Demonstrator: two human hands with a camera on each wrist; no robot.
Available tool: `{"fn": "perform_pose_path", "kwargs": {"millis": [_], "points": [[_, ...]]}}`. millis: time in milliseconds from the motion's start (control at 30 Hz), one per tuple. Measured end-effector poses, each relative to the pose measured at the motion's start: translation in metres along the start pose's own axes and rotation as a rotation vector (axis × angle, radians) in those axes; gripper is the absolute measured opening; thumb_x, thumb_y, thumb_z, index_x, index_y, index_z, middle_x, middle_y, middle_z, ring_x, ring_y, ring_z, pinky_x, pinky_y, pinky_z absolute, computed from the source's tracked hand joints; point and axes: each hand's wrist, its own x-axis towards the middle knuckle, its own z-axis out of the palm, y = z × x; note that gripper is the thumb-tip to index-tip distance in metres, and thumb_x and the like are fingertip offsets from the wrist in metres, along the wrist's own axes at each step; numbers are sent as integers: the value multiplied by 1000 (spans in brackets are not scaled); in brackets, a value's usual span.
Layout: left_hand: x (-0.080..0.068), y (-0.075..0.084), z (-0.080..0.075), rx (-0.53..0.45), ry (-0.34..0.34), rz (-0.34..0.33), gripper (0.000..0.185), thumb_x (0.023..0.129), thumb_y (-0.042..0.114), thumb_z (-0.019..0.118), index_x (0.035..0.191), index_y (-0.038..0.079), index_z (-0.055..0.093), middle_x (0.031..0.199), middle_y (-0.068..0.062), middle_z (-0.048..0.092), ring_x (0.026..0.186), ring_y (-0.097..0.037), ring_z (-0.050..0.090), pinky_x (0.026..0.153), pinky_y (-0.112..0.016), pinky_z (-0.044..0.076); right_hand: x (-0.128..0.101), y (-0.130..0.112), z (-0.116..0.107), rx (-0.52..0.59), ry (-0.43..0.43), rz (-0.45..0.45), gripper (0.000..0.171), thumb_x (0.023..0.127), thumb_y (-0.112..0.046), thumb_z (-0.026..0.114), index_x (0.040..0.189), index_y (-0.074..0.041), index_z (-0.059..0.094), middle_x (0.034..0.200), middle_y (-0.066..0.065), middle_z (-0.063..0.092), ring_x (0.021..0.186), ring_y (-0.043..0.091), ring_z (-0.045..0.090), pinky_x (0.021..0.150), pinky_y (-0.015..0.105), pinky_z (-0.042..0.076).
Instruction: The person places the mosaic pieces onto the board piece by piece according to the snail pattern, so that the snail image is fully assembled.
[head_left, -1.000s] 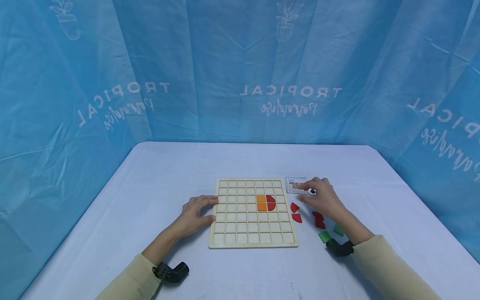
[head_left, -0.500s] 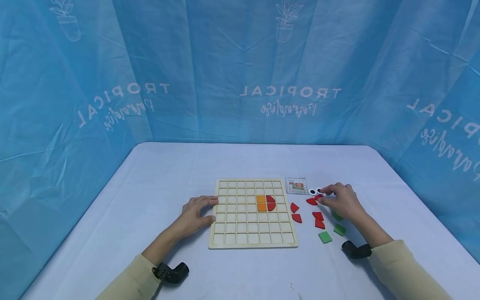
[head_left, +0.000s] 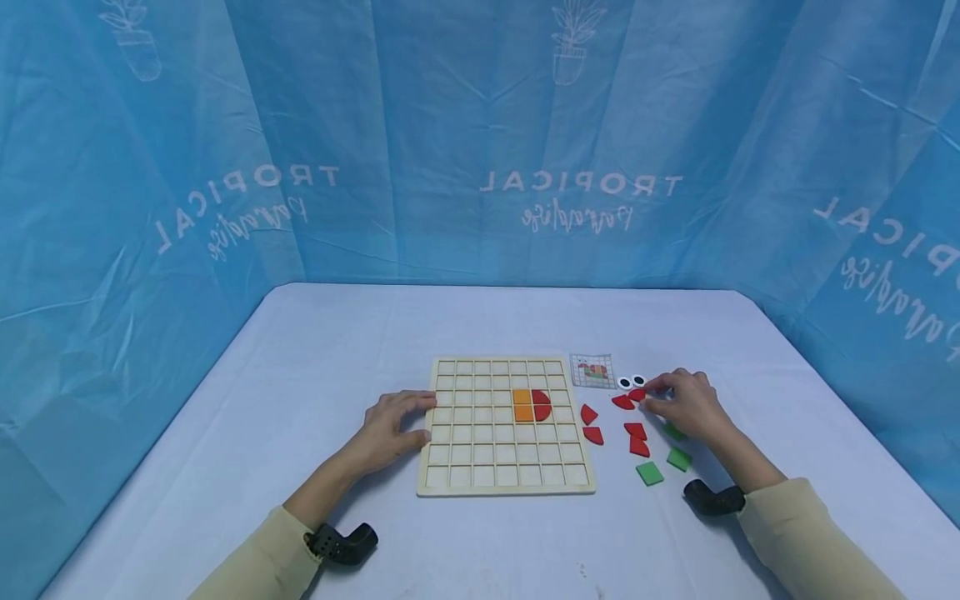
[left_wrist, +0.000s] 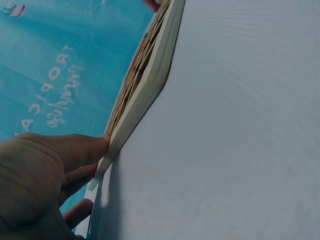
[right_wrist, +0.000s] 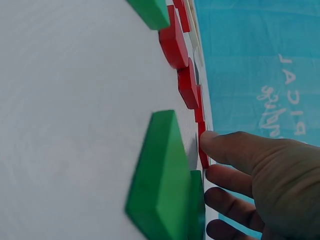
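Note:
The wooden grid board [head_left: 483, 456] lies flat on the table. Two orange squares [head_left: 522, 406] and two red quarter circles [head_left: 542, 406] form a block in its cells. My left hand [head_left: 387, 429] rests at the board's left edge, thumb and fingers extended against it; the left wrist view shows the thumb [left_wrist: 82, 150] touching the rim. Right of the board, my right hand [head_left: 686, 404] pinches a red quarter-circle piece [head_left: 636, 394] at table level. In the right wrist view, the thumb touches that red piece [right_wrist: 202, 157].
A picture card [head_left: 592, 371] lies by the board's upper right corner, with two eye discs [head_left: 632, 382] beside it. Loose red pieces [head_left: 592, 436] and green squares [head_left: 650, 474] are scattered right of the board. A blue curtain [head_left: 480, 225] hangs behind the table.
My right hand has moved right, from over the picture card to the red pieces beside the eye discs. The card and both discs now show. My left hand stays at the board's edge.

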Motion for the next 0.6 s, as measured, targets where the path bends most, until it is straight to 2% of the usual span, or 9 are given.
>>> {"fn": "perform_pose_path", "kwargs": {"millis": [433,600], "points": [[0,-1,0,-6,1,-8,48,81,15,67,127,11,57,142,-6,48,131,-33,33,107,-55,16,3,0,0,3,1,-34,39,77,-24,73,109,-2,67,113,22,56,105,35,42,74,40,47],[-1,0,1,-7,28,24,48,79,15,68,125,10,58,139,-8,50,128,-33,35,104,-54,17,2,-1,0,5,-2,-24,40,78,-24,73,110,-2,67,113,22,56,105,35,43,73,39,48]]}}
